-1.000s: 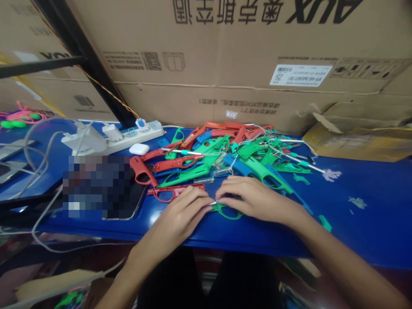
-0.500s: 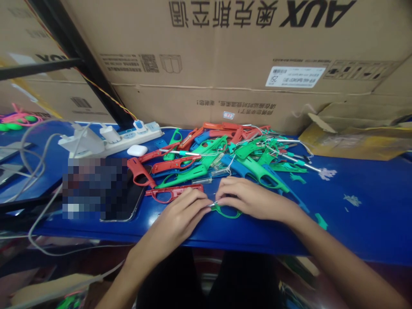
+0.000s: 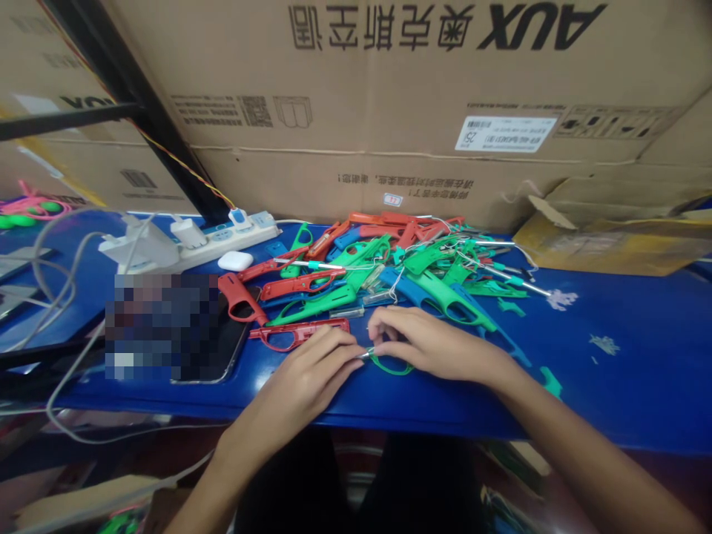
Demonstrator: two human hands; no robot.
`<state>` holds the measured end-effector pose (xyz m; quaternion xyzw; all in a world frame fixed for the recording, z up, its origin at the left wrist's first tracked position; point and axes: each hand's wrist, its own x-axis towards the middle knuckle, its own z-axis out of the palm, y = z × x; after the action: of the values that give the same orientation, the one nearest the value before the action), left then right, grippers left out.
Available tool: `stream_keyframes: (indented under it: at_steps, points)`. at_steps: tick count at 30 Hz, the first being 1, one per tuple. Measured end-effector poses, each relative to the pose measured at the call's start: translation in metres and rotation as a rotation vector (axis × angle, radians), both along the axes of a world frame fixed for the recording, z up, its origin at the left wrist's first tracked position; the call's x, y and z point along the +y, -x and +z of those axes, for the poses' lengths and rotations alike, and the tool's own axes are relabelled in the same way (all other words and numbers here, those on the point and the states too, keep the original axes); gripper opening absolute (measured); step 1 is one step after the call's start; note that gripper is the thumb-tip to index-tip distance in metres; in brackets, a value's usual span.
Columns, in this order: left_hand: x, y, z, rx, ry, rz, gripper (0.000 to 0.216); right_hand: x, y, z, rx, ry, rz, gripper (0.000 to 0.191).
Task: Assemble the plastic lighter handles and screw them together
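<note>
My left hand (image 3: 314,371) is closed, its fingertips pinching a thin silver metal piece (image 3: 365,354) near the front of the blue table. My right hand (image 3: 428,345) curls over a green lighter casing (image 3: 392,369), whose looped grip shows below the fingers. The thumb and index finger of that hand meet the metal piece close to my left fingertips. Most of the green casing is hidden under the right hand. Just beyond my left hand lies a red lighter casing (image 3: 294,335). A heap of red, green and blue lighter casings (image 3: 328,297) spreads behind both hands.
Metal lighter tubes with wires (image 3: 517,280) lie at the heap's right. A dark phone (image 3: 219,356), a white earbud case (image 3: 234,260) and a power strip (image 3: 222,241) are on the left. Large cardboard boxes (image 3: 356,111) stand behind the table (image 3: 478,415). A green scrap (image 3: 552,382) lies right.
The view has shifted very slightly. Both hands keep nearly the same pose around the metal piece and the green casing, with only a small finger movement in the right hand.
</note>
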<state>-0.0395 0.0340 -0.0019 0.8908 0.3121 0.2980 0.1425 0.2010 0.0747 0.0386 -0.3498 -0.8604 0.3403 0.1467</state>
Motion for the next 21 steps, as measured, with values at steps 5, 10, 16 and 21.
stream_keyframes:
  at_steps: [5, 10, 16, 21]
  points:
    - [0.000, -0.001, 0.000, -0.016, 0.017, -0.003, 0.024, -0.001, 0.002, 0.001, 0.010, 0.034, 0.003, 0.005]
    - [0.000, -0.001, 0.000, -0.014, 0.023, -0.001, 0.026, 0.000, 0.003, -0.001, 0.013, 0.070, 0.012, 0.005]
    - [0.000, -0.001, -0.002, -0.029, 0.025, -0.005, 0.025, 0.001, 0.001, 0.001, 0.001, 0.097, 0.049, 0.009]
    - [0.000, 0.000, -0.003, -0.042, 0.031, 0.008, 0.025, 0.003, -0.007, 0.008, 0.019, 0.113, 0.043, 0.015]
